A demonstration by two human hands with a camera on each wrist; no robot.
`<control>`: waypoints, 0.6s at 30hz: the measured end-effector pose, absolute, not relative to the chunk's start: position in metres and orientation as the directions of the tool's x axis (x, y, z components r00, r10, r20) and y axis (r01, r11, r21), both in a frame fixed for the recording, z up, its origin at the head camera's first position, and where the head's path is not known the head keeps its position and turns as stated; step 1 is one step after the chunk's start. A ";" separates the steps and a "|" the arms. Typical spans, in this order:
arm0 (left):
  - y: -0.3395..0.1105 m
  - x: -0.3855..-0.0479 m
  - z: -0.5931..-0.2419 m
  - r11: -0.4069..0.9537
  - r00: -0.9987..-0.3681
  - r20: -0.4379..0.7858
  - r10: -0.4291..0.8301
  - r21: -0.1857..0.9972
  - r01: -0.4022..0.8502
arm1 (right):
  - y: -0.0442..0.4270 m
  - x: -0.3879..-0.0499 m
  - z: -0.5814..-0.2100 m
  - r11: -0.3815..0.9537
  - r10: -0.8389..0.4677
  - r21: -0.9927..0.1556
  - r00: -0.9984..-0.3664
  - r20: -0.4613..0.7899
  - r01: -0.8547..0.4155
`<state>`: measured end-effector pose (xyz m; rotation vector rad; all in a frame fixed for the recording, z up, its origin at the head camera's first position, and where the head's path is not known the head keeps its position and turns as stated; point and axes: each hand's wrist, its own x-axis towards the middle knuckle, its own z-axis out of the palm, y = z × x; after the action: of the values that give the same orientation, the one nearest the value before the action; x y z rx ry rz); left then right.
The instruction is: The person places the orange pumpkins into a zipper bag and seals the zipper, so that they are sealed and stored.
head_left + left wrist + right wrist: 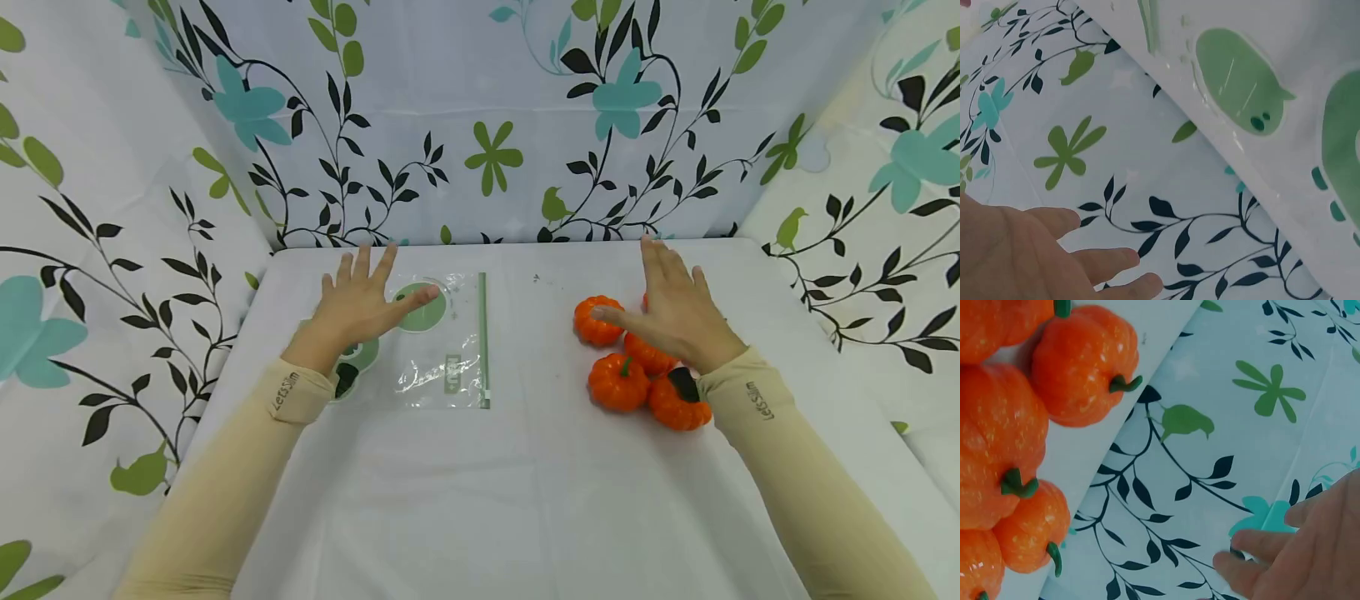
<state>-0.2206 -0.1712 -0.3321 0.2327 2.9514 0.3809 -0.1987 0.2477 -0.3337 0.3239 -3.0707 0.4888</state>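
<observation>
While the left and right hands (pixel 356 304) (pixel 678 312) seemingly hover spread, they partly hide a plastic bag (pixel 442 346) and pumpkins (pixel 618 383).

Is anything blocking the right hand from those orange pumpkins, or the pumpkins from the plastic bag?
Nothing visible is. The right hand hovers over the pumpkins; only white table lies between them and the zip bag. The left hand overhangs the bag's left side.
</observation>
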 end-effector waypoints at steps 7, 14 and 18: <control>-0.155 -0.212 -0.357 0.888 -0.973 -0.059 0.224 0.425 0.178 | 0.241 -0.192 -0.334 0.902 -0.243 -0.363 -0.970 0.015 -0.232; -0.135 -0.202 -0.389 0.812 -0.974 -0.023 0.227 0.557 0.176 | 0.233 -0.182 -0.337 0.892 -0.227 -0.409 -0.973 -0.034 -0.194; -0.119 -0.193 -0.404 0.796 -0.959 -0.081 0.271 0.579 0.176 | 0.231 -0.179 -0.341 0.896 -0.248 -0.391 -0.968 -0.046 -0.212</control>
<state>-0.1932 -0.1185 -0.4041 0.3536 2.8245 0.8872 -0.1793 0.2314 -0.3413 0.3831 -3.1502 0.6333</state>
